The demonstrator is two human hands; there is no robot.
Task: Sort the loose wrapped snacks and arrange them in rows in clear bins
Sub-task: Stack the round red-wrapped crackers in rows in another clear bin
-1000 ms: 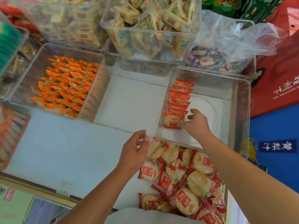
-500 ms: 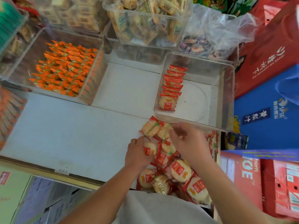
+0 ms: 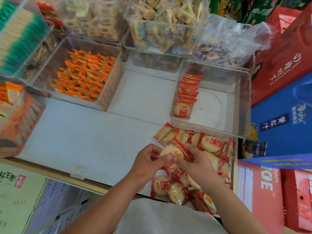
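Observation:
A loose pile of red-wrapped round rice crackers [image 3: 207, 146] lies on the white shelf in front of me. My left hand [image 3: 148, 159] and my right hand [image 3: 194, 159] together hold one wrapped cracker [image 3: 172, 152] above the pile, each pinching one end of its wrapper. Behind the pile stands a clear bin [image 3: 243, 105] with one row of the same red-wrapped crackers [image 3: 187, 93] standing along its left wall; the front one shows its face.
A clear bin of orange-wrapped snacks [image 3: 84, 80] stands at the left. Stacked bins of beige packets [image 3: 167, 22] and a plastic bag of sweets [image 3: 224, 53] are at the back. Red and blue cartons [image 3: 283, 68] wall the right side. The white shelf [image 3: 84, 137] ends at a front lip.
My right hand came out of the clear bin back to the pile. Both hands now hold one cracker lifted above the pile. The view shifted slightly.

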